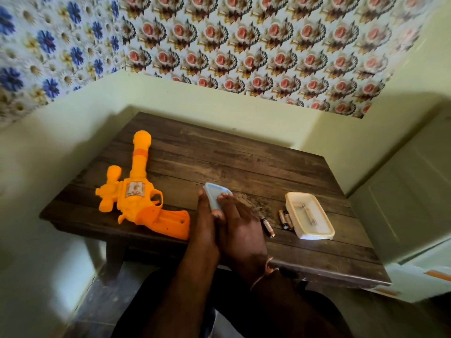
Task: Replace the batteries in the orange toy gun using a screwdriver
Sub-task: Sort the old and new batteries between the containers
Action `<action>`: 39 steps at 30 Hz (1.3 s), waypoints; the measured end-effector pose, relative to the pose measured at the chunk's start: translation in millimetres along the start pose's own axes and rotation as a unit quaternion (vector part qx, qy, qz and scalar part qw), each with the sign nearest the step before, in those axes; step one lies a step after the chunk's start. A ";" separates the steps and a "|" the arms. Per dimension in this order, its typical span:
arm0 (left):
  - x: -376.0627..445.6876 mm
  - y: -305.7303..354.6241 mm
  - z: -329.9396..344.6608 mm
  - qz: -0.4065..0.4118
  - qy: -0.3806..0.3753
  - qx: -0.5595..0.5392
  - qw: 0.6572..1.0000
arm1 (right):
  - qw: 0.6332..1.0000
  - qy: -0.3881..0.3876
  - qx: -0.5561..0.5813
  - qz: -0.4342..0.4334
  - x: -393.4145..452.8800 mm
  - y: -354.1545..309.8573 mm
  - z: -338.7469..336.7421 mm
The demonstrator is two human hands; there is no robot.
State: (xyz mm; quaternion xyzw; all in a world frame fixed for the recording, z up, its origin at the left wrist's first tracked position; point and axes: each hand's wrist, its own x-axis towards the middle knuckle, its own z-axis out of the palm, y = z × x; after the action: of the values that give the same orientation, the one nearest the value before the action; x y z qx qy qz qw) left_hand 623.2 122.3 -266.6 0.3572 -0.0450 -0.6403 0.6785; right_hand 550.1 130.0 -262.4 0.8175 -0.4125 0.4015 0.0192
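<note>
Head view: orange toy gun (136, 198) lies flat on the left part of the dark wooden bench (219, 154), barrel pointing away toward the wall, grip toward the near edge, w/ a sticker on its side. Nobody touches it; it sits just left of the hands. Both hands meet at bench centre around a small pale-blue lid (216, 196), tilted up on edge. Left hand (205, 223) holds the lid's left side w/ fingers curled along it; right hand (241, 230) grips it from the right, fingertips (225, 196) on its top face, thumb at its lower end. Right wrist carries a thin thread band. To the right of the hands, one battery (268, 227) lies alone, then a pair of batteries (285, 219) side by side, touching or nearly so. Just beside the pair sits a shallow translucent white container (311, 217) w/ a slim item inside, too blurred to ID. Behind the bench: pale yellow-green wall, floral paper above. Person's dark-clothed lap shows at frame bottom.
</note>
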 end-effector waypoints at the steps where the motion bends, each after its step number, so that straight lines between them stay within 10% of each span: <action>1: -1.2 0.2 1.2 0.007 0.003 0.010 1.000 | 1.000 -0.004 0.014 0.020 -0.2 -2.0 -1.9; 16: -14.4 -1.7 12.1 0.004 -0.020 0.052 0.998 | 0.971 0.033 0.083 0.220 18.1 -8.8 -28.0; 29: -7.8 3.9 2.2 -0.043 -0.072 -0.086 0.993 | 0.684 0.325 0.294 0.584 20.0 133.0 -110.6; 39: -11.2 -8.1 7.7 -0.102 -0.116 -0.088 0.984 | 0.733 0.219 0.015 0.644 -57.8 184.8 -131.0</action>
State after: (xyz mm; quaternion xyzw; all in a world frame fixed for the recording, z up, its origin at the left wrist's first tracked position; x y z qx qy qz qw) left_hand 610.5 129.7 -260.9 0.2221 -0.0297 -0.7449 0.6285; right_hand 319.2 93.8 -267.9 0.2456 -0.8186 0.4917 -0.1668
